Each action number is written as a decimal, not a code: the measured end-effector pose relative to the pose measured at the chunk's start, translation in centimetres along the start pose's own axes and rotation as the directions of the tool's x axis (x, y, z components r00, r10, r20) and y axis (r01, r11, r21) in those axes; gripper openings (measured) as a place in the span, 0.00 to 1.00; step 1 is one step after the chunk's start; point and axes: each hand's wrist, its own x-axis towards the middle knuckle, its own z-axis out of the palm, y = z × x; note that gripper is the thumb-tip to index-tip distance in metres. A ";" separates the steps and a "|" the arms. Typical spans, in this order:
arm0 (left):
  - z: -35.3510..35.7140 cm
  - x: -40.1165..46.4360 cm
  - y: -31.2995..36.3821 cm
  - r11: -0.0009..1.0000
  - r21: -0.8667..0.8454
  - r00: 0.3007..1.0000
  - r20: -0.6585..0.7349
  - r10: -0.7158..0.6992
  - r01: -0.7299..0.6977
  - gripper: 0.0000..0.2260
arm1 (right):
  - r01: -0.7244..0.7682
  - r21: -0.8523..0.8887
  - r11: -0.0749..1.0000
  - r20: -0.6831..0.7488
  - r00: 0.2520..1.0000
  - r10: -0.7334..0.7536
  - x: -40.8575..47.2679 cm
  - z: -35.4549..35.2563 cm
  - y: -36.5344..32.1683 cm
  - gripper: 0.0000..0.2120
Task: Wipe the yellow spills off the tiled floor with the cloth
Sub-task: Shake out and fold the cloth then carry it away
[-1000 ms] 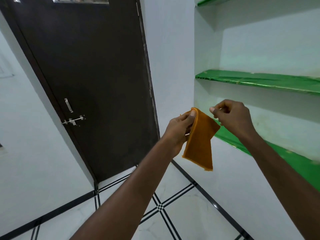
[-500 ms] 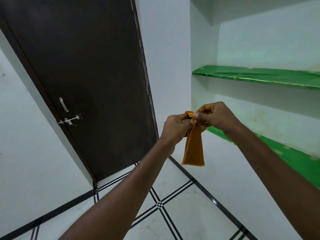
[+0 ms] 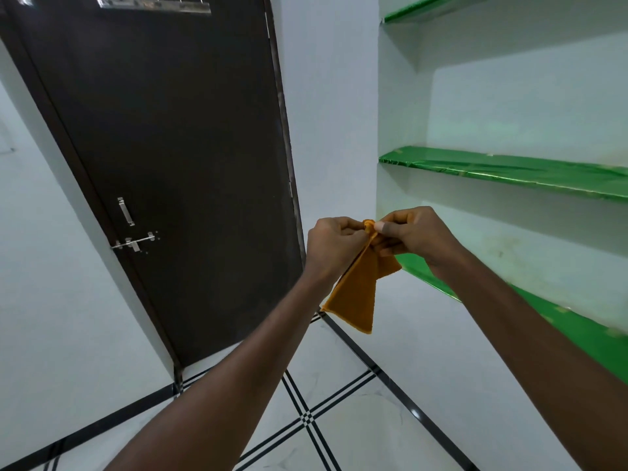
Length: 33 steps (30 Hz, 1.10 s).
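Two hands, left hand (image 3: pixel 334 243) and right hand (image 3: pixel 416 234), meet at chest height, both pinching the bunched top of one orange cloth (image 3: pixel 356 294). Cloth hangs free above tiled floor (image 3: pixel 339 385), between dark door (image 3: pixel 170 147) and green shelf (image 3: pixel 509 171).

orange cloth (image 3: pixel 356 294), dark brown door (image 3: pixel 170 130), green shelves (image 3: pixel 509 169), white floor (image 3: pixel 356 413) with black stripes

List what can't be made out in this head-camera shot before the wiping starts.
- Yellow spills: none visible in the head view; the forearms cover much of the tiled floor, and the frame's lower edge cuts it off.
- Cloth: its top is bunched between the left hand and right hand, hiding the folds.
- Lowest green shelf: blurred, cut by the right edge.
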 end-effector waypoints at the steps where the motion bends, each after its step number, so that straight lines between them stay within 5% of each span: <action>1: -0.1 0.0 0.2 1.000 0.006 1.000 0.002 0.008 -0.008 0.14 | 0.002 0.011 1.000 -0.003 1.000 -0.002 0.1 0.0 -0.1 0.07; 9: -1.7 1.1 1.1 0.998 -0.011 0.995 -0.071 -0.069 0.068 0.10 | -0.063 0.121 0.991 -0.039 0.997 0.068 0.5 -0.2 -1.6 0.09; 13: -4.7 2.3 1.3 0.978 -0.162 0.975 -0.158 -0.158 0.132 0.08 | -0.128 0.304 0.944 -0.142 0.974 0.178 0.6 -2.2 -2.6 0.10; 22: -11.1 4.6 2.2 0.943 -0.300 0.948 -0.231 -0.220 0.145 0.19 | -0.074 0.245 0.967 -0.492 0.850 0.190 3.4 -6.9 -4.8 0.05; 27: -13.5 5.3 3.6 0.945 -0.302 0.971 -0.157 -0.181 0.127 0.10 | -0.005 0.329 0.944 -0.314 0.942 0.115 3.4 -8.5 -7.1 0.08; 30: -14.8 5.6 4.6 0.971 -0.224 0.990 -0.091 -0.111 0.089 0.12 | 0.048 0.184 0.982 -0.204 0.979 -0.010 3.4 -9.4 -7.9 0.11; 33: -15.7 6.0 5.4 0.998 -0.064 0.992 -0.123 -0.017 0.009 0.10 | 0.122 -0.071 0.990 -0.280 0.950 -0.137 3.9 -10.1 -8.1 0.12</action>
